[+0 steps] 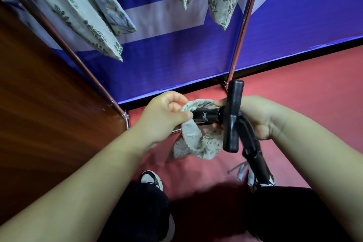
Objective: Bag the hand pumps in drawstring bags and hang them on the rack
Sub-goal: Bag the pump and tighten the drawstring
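Your left hand [164,113] is pinching the rim of the drawstring bag [196,141], thumb on the near edge and fingers curled over the far edge, holding the mouth open toward your right. Your right hand [261,118] is closed around the hand pump [208,115] just behind its T-handle [233,116]. The pump's barrel lies roughly level, long axis running left to right, its tip already inside the bag mouth. The handle stands crosswise, outside the fabric. A black hose [253,153] trails down from your right hand. The bag body hangs slack below the barrel.

Judgement: insertion is barely begun; the next push runs leftward along the barrel's axis, right hand driving. Filled bags [92,19] already hang on the rack [241,35] ahead and above.
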### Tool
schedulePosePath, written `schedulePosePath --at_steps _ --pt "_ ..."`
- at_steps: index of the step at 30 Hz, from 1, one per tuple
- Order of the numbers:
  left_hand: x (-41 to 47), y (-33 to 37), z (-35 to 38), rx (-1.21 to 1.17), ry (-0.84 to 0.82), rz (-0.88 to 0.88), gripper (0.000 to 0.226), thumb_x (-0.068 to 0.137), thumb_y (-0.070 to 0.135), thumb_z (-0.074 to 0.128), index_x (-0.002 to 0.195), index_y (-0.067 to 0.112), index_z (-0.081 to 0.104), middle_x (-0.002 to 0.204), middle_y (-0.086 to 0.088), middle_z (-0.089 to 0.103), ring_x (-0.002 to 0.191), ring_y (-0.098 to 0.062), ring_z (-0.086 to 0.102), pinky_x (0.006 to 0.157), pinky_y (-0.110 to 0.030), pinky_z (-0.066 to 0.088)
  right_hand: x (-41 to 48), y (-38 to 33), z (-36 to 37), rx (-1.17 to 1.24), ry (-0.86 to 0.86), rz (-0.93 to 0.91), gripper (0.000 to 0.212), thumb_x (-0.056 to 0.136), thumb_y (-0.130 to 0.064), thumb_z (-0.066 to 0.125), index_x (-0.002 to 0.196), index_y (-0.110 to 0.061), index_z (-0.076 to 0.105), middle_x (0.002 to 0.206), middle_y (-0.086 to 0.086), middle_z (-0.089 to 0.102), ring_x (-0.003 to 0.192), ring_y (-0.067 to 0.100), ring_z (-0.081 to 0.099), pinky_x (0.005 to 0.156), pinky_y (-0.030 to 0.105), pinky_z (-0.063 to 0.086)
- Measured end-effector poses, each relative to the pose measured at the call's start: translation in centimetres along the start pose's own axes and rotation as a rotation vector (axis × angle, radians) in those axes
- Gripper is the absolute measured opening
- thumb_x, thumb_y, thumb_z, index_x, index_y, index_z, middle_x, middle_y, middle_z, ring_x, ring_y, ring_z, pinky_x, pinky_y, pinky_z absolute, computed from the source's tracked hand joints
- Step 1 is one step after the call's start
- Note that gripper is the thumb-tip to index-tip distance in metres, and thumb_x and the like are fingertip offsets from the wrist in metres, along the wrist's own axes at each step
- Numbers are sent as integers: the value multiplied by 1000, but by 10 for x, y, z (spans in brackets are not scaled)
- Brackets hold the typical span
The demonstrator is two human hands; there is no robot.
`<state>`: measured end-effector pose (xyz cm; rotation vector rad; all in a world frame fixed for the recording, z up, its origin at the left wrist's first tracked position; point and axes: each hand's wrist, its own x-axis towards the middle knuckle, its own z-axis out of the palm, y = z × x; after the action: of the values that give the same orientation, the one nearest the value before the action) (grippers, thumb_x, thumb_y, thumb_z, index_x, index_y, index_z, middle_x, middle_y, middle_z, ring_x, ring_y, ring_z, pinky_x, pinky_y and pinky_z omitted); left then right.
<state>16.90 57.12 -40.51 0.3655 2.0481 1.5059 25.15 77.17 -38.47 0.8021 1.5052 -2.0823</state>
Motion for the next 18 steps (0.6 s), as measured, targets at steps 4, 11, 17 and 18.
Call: schedulePosePath --at_steps 4,11,17,18 --pt "1 6 -3 -203 3 -56 25 95 -7 57 98 17 62 77 -4 64 80 -27 57 80 -46 46 8 6 -2 10 35 42 37 86 -17 65 117 3 71 118 18 71 102 29 68 89 41 59" --pt "5 7 -1 -405 4 -119 28 99 -7 44 96 9 66 80 -12 71 68 -23 67 63 -30 56 9 5 4 -19 141 4 16 94 -22 59 84 -17 70 71 0 68 55 11 67 73 28 54" --pt "7 8 -4 -564 6 -148 29 76 15 73 103 6 66 102 -19 69 88 -38 63 75 -37 57 7 -1 12 30 258 -158 37 83 -61 67 83 -23 66 81 0 69 67 20 70 69 32 54" --pt "7 6 -5 -582 -23 -155 42 65 19 77 104 6 66 116 -18 67 103 -39 60 88 -42 55 6 -2 14 31 268 -175 42 80 -65 67 84 -23 65 80 0 68 65 19 68 68 32 54"
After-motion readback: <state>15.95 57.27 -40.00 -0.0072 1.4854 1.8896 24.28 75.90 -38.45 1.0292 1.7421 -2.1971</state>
